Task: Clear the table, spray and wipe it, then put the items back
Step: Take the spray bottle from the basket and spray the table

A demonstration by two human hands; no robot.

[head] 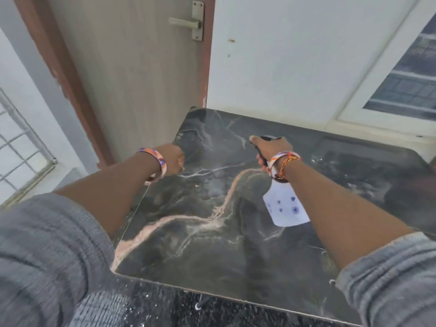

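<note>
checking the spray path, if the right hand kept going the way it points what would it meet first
The right hand grips the spray bottle over the table, pointing away toward the white wall. Nothing shows between them, so probably the wall, though depth is unclear.

The desk [200,244] lies bare across its middle and near edge. Above it only the spray bottle [286,208], held aloft toward the right side, intrudes. A door [141,79] and wall [295,55] close off the far edge.
</note>
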